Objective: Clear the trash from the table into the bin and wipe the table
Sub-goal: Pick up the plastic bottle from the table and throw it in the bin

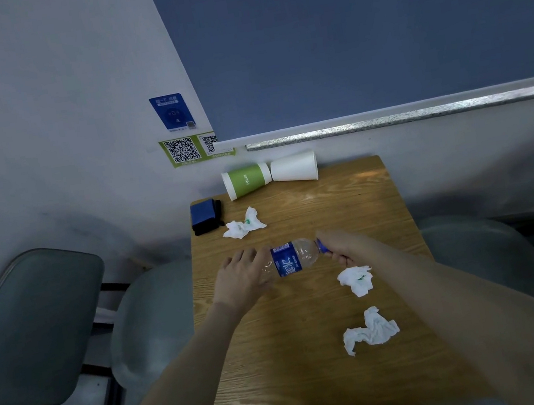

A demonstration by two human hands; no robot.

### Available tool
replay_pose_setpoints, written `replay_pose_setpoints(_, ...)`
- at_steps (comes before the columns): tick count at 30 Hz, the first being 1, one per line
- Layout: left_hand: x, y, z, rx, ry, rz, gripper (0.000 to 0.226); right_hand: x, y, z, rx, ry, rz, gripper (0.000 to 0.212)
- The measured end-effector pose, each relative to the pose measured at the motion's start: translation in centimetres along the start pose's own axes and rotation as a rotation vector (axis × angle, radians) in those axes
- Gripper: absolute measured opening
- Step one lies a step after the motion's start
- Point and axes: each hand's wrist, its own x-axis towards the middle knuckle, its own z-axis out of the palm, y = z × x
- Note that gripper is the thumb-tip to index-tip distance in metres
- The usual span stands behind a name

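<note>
Both hands hold a clear plastic bottle [293, 258] sideways over the middle of the wooden tabletop [344, 197]. Left hand [241, 280] wraps the base end, fingers curled around it. Right hand [341, 246] pinches the blue cap [322, 247] at the neck end. Bottle carries a blue label; body looks empty. Whether it touches the tabletop or is lifted just off it: cannot tell.

Other trash on the tabletop:
- Crumpled tissue [244, 224], far left, beyond the bottle, with a small green mark on it.
- Second tissue [357, 279], just near side of the right hand, also with a green mark.
- Third tissue [369, 331], nearer still, on the right half, apart from the second.
- Green-banded paper cup [246, 180] lying on its side at the far edge, against the wall.
- White paper cup [295, 167] lying on its side just right of it; the two cups meet bottom to bottom, mouths facing opposite ways.

A folded blue and black cloth [206, 215] lies at the far left corner, beside the first tissue but not touching it.

Surroundings: grey chair [34, 323] to the left of the tabletop, QR code stickers [183, 150] and a blue sticker [171, 112] on the wall behind the cups. No bin in view.
</note>
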Motion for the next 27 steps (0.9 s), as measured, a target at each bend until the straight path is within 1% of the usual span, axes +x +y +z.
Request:
replay_pose_setpoints(1, 0.2, -0.1, -0.1, -0.047, -0.021, -0.028, 0.070, 0.4, 0.3, 0.3, -0.069, 0.117, -0.148, 0.042)
replay_pose_setpoints(2, 0.3, -0.1, -0.1, -0.104, -0.047, -0.054, 0.071, 0.5, 0.5, 0.6, -0.206, 0.237, -0.283, 0.043)
replay_pose_setpoints(3, 0.4, -0.1, -0.2, -0.162, -0.075, -0.071, 0.072, 0.5, 0.8, 0.6, -0.323, 0.339, -0.386, 0.044)
replay_pose_setpoints(4, 0.5, -0.1, -0.2, -0.211, -0.105, -0.075, 0.073, 0.5, 1.0, 0.6, -0.388, 0.409, -0.467, 0.045)
replay_pose_setpoints(5, 0.5, -0.1, -0.3, -0.246, -0.130, -0.065, 0.073, 0.5, 1.4, 0.5, -0.424, 0.447, -0.526, 0.049)
replay_pose_setpoints(7, 0.6, -0.3, -0.3, -0.285, -0.166, -0.044, 0.075, 0.7, 1.8, 0.1, -0.474, 0.462, -0.577, 0.057)
replay_pose_setpoints(8, 0.7, -0.4, -0.4, -0.296, -0.182, -0.045, 0.076, 0.8, 1.9, 0.1, -0.477, 0.451, -0.579, 0.058)
replay_pose_setpoints(10, 0.8, -0.3, -0.4, -0.285, -0.201, -0.062, 0.078, 1.1, 1.7, 0.1, -0.399, 0.408, -0.546, 0.057)
replay_pose_setpoints(12, 0.8, -0.1, -0.4, -0.220, -0.170, -0.069, 0.078, 1.6, 1.6, 0.1, -0.323, 0.364, -0.485, 0.053)
replay_pose_setpoints(15, 0.6, 0.5, -0.3, -0.085, -0.089, -0.032, 0.074, 2.5, 1.7, -0.1, -0.236, 0.193, -0.314, 0.044)
replay_pose_setpoints(17, 0.5, 1.0, -0.2, -0.033, -0.065, -0.018, 0.071, 3.0, 1.8, -0.2, -0.208, 0.089, -0.240, 0.037)
replay_pose_setpoints(20, 0.3, 1.9, 0.0, -0.024, -0.061, -0.032, 0.065, 3.3, 2.0, -0.4, -0.253, 0.058, -0.236, 0.037)
replay_pose_setpoints(23, 0.1, 2.6, 0.2, -0.021, -0.063, -0.052, 0.062, 3.2, 2.5, -0.6, -0.267, 0.106, -0.248, 0.033)
replay_pose_setpoints(24, 0.2, 2.9, 0.2, -0.017, -0.067, -0.064, 0.062, 3.1, 2.7, -0.4, -0.231, 0.112, -0.246, 0.034)
replay_pose_setpoints(25, 0.3, 3.1, 0.2, -0.020, -0.073, -0.081, 0.062, 2.8, 2.8, -0.1, -0.147, 0.111, -0.229, 0.042)
replay_pose_setpoints(27, 0.4, 3.6, 0.2, -0.054, -0.089, -0.136, 0.062, 2.1, 2.9, 0.7, 0.130, 0.086, -0.159, 0.057)
